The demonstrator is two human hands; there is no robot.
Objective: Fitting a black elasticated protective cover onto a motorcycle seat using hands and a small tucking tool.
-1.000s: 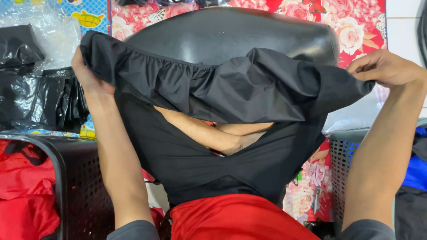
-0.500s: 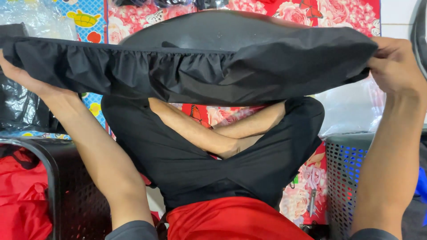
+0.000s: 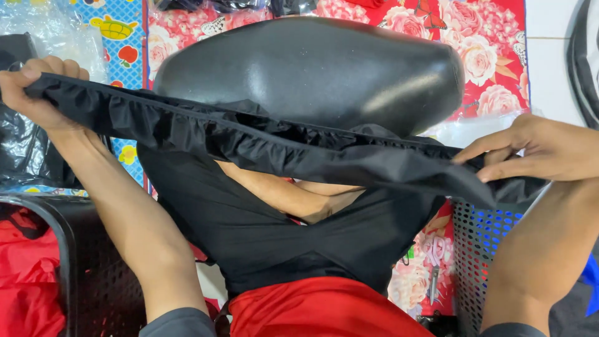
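A black fabric cover (image 3: 274,146) with a gathered elastic hem is stretched between my hands in front of a glossy black motorcycle seat (image 3: 312,68). My left hand (image 3: 34,93) grips the cover's left end, up at the far left. My right hand (image 3: 536,150) pinches its right end, lower at the right. The cover now slants down from left to right. Below it my crossed legs in black trousers (image 3: 268,231) and a red cloth (image 3: 318,309) on my lap are visible.
A black perforated basket (image 3: 87,268) holding red fabric (image 3: 25,274) stands at the lower left. Another perforated basket (image 3: 486,249) with something blue inside stands at the right. Floral and cartoon-printed mats (image 3: 486,43) cover the floor behind. Black plastic bags (image 3: 25,156) lie left.
The cover went from bunched to pulled taut between my hands. Since half a second ago my right hand has dropped lower, tilting the stretched cover down to the right.
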